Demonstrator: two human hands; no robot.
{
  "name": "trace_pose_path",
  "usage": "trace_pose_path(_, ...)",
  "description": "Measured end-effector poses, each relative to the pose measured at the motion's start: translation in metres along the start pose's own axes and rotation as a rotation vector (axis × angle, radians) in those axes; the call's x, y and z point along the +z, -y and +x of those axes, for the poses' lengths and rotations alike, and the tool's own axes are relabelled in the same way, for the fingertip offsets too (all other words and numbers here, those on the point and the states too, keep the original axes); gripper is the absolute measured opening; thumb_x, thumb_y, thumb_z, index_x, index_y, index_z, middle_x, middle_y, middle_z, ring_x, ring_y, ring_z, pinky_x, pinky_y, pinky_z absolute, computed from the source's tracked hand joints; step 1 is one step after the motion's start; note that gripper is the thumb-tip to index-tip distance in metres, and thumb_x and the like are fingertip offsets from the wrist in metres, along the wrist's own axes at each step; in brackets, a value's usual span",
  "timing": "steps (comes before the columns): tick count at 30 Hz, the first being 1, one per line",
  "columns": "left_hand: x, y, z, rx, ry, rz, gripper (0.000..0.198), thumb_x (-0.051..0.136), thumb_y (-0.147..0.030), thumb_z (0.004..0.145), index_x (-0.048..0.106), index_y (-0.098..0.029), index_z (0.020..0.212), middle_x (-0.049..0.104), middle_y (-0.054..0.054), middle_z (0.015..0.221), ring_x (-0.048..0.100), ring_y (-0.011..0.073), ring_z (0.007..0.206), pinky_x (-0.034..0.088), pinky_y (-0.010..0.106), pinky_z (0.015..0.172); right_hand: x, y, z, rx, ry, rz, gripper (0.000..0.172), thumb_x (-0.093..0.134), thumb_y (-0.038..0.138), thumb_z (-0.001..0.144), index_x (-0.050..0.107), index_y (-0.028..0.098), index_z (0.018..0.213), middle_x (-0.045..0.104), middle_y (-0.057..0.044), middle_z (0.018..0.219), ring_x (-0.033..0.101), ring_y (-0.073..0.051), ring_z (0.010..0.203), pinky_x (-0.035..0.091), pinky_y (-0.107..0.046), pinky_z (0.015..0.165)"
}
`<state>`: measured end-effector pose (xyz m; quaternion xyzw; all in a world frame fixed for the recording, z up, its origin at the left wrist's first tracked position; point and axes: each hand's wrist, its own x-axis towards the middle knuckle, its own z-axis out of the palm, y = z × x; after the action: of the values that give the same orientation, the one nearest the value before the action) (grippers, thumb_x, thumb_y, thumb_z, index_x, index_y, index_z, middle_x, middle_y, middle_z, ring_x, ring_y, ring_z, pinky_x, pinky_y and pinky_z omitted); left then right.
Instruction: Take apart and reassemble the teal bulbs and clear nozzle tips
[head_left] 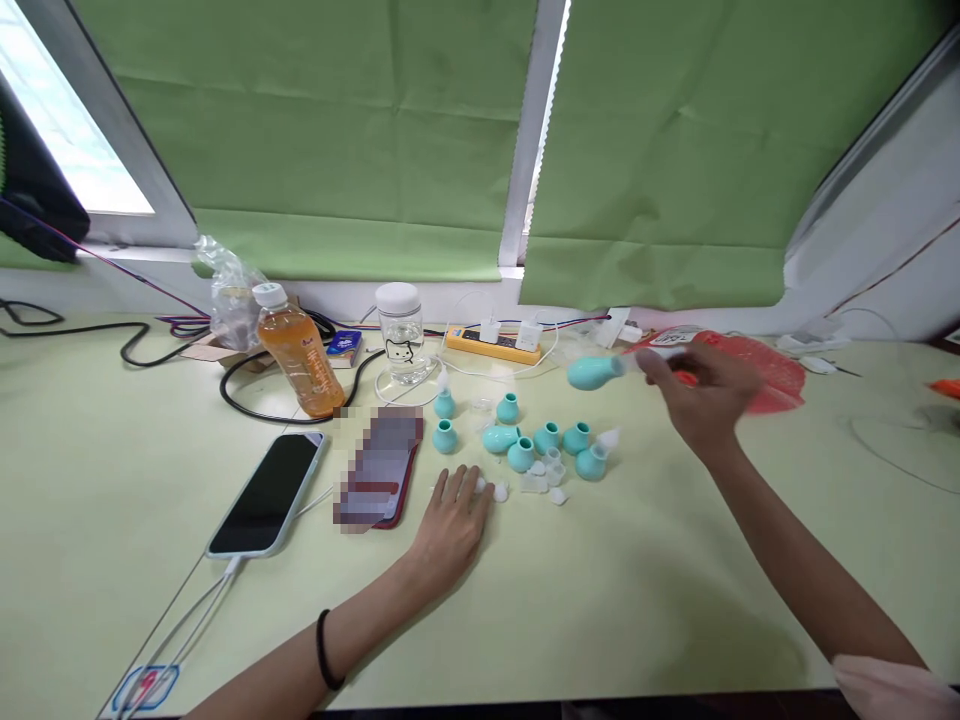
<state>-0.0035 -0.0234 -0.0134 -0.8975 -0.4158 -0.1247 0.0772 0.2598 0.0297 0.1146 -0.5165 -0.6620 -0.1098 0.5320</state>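
Note:
My right hand is raised above the table at the right. Its thumb and fingers pinch the translucent end of a teal squeeze bulb, which lies sideways in the air, slightly blurred. Flat on the table, my left hand has its fingers stretched out beside small translucent white pieces. Between the hands sit several teal bulbs, most with open necks, such as one upright bulb and one tipped bulb. A bulb at the right has a translucent tip in its neck. Clear plastic caps lie close by.
Left of my hand lie a phone with a red case and a charging phone. Behind stand an orange drink bottle, a lidded jar and a yellow power strip with cables. A red plastic bag lies at the right.

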Motion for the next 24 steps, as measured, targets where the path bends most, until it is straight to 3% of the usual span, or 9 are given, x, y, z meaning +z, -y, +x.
trace_pose_path(1,0.000,0.001,-0.001,0.006,0.009,0.014,0.039,0.039,-0.007,0.074,0.040,-0.015,0.113,0.040,0.013,0.120,0.033,0.0285,0.112,0.027,0.048,0.090,0.010,-0.006,0.006,0.013,0.019,-0.041,0.028,0.053,0.042,0.069,0.051,0.019,0.054,0.050,0.001,0.048,0.047,-0.013,0.047,0.037,-0.026,0.048)
trace_pose_path(5,0.000,0.004,-0.002,0.007,0.003,0.035,0.040,0.039,-0.003,0.072,0.042,-0.016,0.110,0.043,0.013,0.116,0.037,0.0282,0.108,0.028,0.048,0.089,0.052,-0.030,0.017,0.060,0.387,-0.260,0.035,0.050,0.047,0.068,0.052,0.017,0.049,0.053,-0.001,0.046,0.050,-0.013,0.048,0.034,-0.024,0.048)
trace_pose_path(9,-0.001,0.005,-0.002,0.020,-0.047,0.022,0.037,0.040,-0.002,0.072,0.044,-0.016,0.106,0.048,0.012,0.109,0.041,0.0267,0.103,0.029,0.047,0.088,0.078,-0.046,0.015,0.166,0.593,-0.486,0.036,0.043,0.045,0.071,0.057,0.017,0.054,0.060,-0.005,0.059,0.054,-0.018,0.060,0.031,-0.023,0.048)
trace_pose_path(18,-0.004,0.003,-0.001,-0.004,-0.092,-0.024,0.032,0.039,-0.003,0.074,0.046,-0.016,0.102,0.050,0.010,0.100,0.043,0.0242,0.097,0.033,0.046,0.086,0.080,-0.055,0.011,0.159,0.756,-0.461,0.042,0.033,0.040,0.078,0.059,0.016,0.056,0.062,-0.005,0.059,0.054,-0.015,0.056,0.029,-0.021,0.046)
trace_pose_path(24,-0.006,0.004,0.001,-0.014,-0.082,-0.013,0.031,0.039,0.000,0.074,0.048,-0.016,0.099,0.052,0.009,0.091,0.044,0.0220,0.090,0.038,0.040,0.080,0.072,-0.052,0.014,0.135,0.766,-0.440,0.046,0.030,0.043,0.080,0.059,0.016,0.057,0.060,-0.004,0.054,0.054,-0.014,0.054,0.029,-0.021,0.047)
